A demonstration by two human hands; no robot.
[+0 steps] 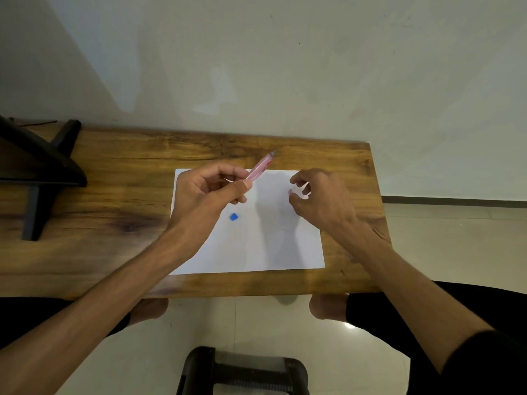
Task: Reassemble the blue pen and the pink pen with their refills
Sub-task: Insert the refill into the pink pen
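Note:
My left hand [211, 189] grips the pink pen [261, 166] between thumb and fingers, holding it above the white paper [271, 238] with its tip pointing up and to the right. My right hand [319, 198] hovers low over the paper's right part, fingers curled around a very small pinkish piece [291, 191] at the fingertips; I cannot tell whether it is pinched. A small blue cap [233, 216] lies on the paper just below my left hand. No blue pen body is in view.
The paper lies on a wooden table [114, 195] set against a pale wall. A black stand [42, 166] occupies the table's left end. Below the front edge are my knees and a dark clamp-like object [245, 372] on the tiled floor.

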